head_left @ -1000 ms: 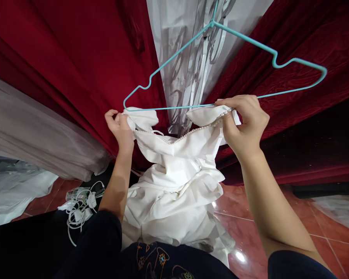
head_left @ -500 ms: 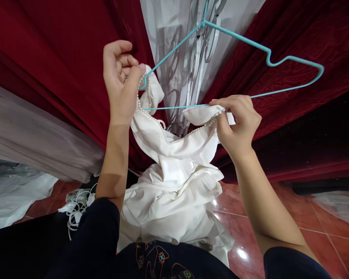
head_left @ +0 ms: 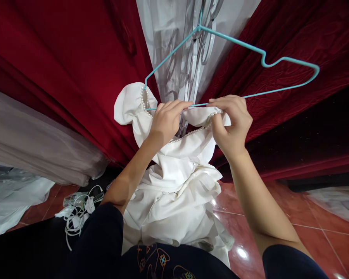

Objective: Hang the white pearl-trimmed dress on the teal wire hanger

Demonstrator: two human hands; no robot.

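A white dress (head_left: 174, 170) with a pearl-trimmed neckline hangs by its left puffed sleeve (head_left: 128, 102) from a light blue hanger (head_left: 232, 38). The hanger's left shoulder end is inside the pearl-edged opening; its right end is bare. My right hand (head_left: 234, 124) pinches the dress's right strap at the pearl edge, close against the hanger's lower bar. Over the middle of the neckline is my left hand (head_left: 168, 118), fingers stretched out toward the right along the lower bar. Its thumb is hidden, and I cannot tell whether it touches the bar.
Dark red curtains (head_left: 84, 50) hang on both sides, with white fabric and a metal scrollwork frame (head_left: 194, 66) between them. White cables (head_left: 75, 219) lie tangled at the lower left. Red tiles (head_left: 314, 232) cover the floor, and pale fabric (head_left: 14, 197) lies at the left.
My left hand has let go of the left sleeve and moved right and down to the middle of the neckline. The right hand keeps its pinch and shifts slightly left with the hanger.
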